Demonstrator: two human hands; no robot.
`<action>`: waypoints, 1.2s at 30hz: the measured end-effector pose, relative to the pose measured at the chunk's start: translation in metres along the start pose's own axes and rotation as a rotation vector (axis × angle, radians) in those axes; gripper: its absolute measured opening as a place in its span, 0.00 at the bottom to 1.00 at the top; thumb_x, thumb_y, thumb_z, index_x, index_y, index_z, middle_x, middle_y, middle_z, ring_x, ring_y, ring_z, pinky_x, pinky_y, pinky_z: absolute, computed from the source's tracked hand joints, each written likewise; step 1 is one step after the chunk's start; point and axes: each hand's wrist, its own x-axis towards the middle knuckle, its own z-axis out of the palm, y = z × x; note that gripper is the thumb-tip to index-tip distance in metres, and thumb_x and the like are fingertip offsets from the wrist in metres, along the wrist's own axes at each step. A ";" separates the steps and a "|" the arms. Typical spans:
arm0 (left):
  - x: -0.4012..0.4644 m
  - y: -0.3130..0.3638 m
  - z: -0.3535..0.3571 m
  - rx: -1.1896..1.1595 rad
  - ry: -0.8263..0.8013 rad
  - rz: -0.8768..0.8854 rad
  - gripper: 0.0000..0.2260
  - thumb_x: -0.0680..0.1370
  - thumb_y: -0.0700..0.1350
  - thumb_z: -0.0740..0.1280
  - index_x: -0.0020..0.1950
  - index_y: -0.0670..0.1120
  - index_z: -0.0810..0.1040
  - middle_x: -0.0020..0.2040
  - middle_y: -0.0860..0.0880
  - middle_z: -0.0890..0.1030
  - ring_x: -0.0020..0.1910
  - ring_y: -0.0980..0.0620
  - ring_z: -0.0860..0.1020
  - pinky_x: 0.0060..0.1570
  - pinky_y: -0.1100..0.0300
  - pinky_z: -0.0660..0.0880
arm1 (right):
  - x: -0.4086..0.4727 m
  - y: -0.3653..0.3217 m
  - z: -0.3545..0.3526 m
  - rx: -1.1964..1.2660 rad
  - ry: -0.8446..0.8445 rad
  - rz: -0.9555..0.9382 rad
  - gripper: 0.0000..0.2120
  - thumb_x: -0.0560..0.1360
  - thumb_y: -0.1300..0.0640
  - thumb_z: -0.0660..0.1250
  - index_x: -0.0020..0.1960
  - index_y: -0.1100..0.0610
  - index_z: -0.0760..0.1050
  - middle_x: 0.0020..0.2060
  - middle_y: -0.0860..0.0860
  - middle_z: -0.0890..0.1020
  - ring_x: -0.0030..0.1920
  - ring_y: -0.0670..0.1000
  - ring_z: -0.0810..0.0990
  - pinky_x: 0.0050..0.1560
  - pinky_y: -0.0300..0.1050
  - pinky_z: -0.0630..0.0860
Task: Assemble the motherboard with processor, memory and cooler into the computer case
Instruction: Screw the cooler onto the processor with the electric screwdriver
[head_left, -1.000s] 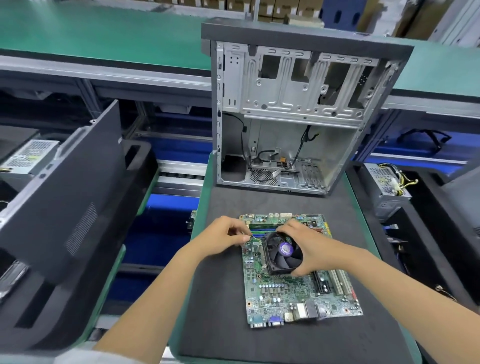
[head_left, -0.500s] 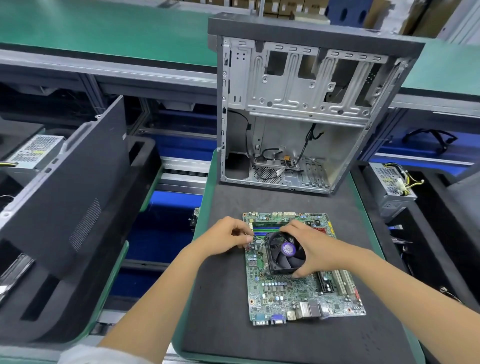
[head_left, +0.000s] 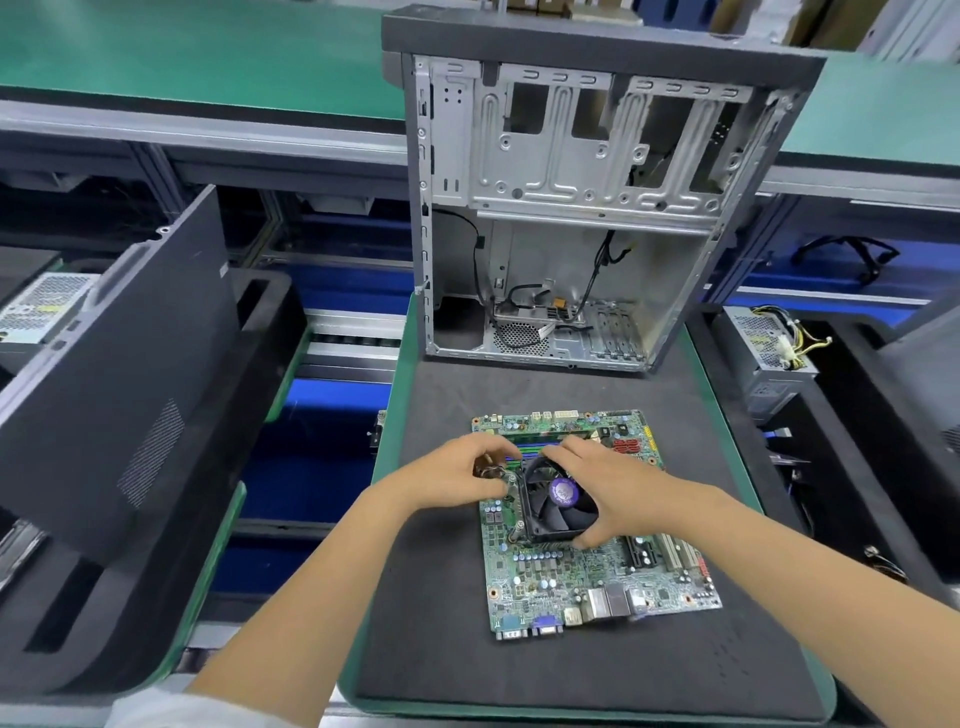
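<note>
The motherboard (head_left: 587, 561) lies flat on the dark mat (head_left: 519, 675), in front of the open computer case (head_left: 571, 208), so both hands can work from above. The right hand (head_left: 618, 493) grips the cooler (head_left: 553, 501) around its frame, probably to steady it. The left hand (head_left: 457, 478) pinches something small at the cooler's left corner; I cannot tell what.

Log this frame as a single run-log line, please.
stage: cooler fitting | right hand: grips cooler | left hand: pinches cooler wires | motherboard: flat on mat | case: open, no board
</note>
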 end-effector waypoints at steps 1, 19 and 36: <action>0.001 0.004 0.002 0.058 -0.025 -0.021 0.20 0.75 0.50 0.69 0.67 0.54 0.71 0.60 0.52 0.73 0.59 0.54 0.72 0.60 0.60 0.68 | -0.001 0.000 0.001 -0.012 0.008 -0.001 0.50 0.62 0.41 0.76 0.74 0.52 0.52 0.60 0.48 0.65 0.60 0.50 0.66 0.56 0.44 0.71; 0.034 0.058 0.042 0.713 -0.004 0.085 0.48 0.56 0.77 0.66 0.70 0.55 0.62 0.60 0.55 0.71 0.61 0.52 0.69 0.62 0.50 0.64 | -0.024 0.055 0.019 0.392 -0.080 0.053 0.54 0.67 0.50 0.77 0.77 0.47 0.40 0.72 0.50 0.64 0.66 0.51 0.69 0.61 0.42 0.68; 0.034 0.065 0.057 0.654 0.038 0.026 0.40 0.61 0.62 0.74 0.68 0.50 0.62 0.55 0.53 0.69 0.55 0.53 0.69 0.55 0.53 0.72 | -0.026 0.090 0.046 0.496 0.090 -0.043 0.33 0.75 0.61 0.66 0.75 0.48 0.55 0.65 0.45 0.71 0.61 0.53 0.74 0.65 0.50 0.69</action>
